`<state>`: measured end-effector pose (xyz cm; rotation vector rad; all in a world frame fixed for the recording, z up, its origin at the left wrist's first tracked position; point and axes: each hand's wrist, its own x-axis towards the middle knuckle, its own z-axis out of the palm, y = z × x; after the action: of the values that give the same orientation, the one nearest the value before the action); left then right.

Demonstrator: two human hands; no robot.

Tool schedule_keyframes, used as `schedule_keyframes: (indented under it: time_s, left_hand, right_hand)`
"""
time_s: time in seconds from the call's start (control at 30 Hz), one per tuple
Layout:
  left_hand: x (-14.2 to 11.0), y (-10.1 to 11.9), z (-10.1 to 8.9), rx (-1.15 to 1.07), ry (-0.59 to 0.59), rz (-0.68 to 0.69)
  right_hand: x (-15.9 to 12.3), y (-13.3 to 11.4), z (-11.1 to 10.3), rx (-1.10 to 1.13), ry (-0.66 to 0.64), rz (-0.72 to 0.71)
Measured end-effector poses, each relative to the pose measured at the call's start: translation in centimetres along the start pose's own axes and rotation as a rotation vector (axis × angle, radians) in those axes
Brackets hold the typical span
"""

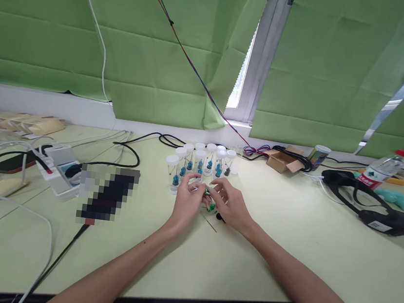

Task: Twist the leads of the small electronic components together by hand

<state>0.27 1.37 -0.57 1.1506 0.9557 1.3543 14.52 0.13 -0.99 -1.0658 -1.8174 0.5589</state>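
Observation:
My left hand (pixel 188 200) and my right hand (pixel 232 205) meet above the table, fingertips pinched around a small shiny green piece (pixel 207 191); its exact kind is too small to make out. Just below the fingers shows another green piece (pixel 211 207); whether it is held or lying there I cannot tell. A thin dark rod (pixel 211 226) lies on the table under the hands, and a small black round thing (pixel 219 216) sits beside my right hand. Right behind them stand several clear tubes with white lids (pixel 172 159), holding blue-green figures on thin stems.
At left are a white power strip (pixel 61 173), cables and a blurred dark device (pixel 110 196). Behind on the right stand an open cardboard box (pixel 282 160) and a can (pixel 318 158). Further right lie a black headset-like device (pixel 365 203) and a red-capped bottle (pixel 382 168).

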Motion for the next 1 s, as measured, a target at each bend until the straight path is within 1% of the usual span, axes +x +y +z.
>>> schedule_keyframes:
  time_s: [0.1,0.23,0.5,0.8,1.0]
  left_hand:
    - [-0.03,0.02,-0.02,0.005,-0.005,0.004]
    - [-0.01,0.08,-0.11,0.009,-0.015,0.011]
    - [0.01,0.1,-0.02,-0.007,0.005,0.006]
    - [-0.02,0.11,0.01,-0.003,-0.004,0.013]
    - [0.07,-0.13,-0.04,-0.008,0.015,0.021]
  right_hand:
    - [0.03,-0.05,0.0,0.01,-0.013,0.009]
    - [-0.05,-0.13,-0.03,-0.007,-0.026,-0.013]
    - [-0.13,0.07,0.09,-0.022,-0.033,-0.03]
    - [-0.16,0.25,0.18,-0.008,-0.04,-0.021]
    - [-0.11,-0.17,-0.04,-0.021,-0.045,-0.013]
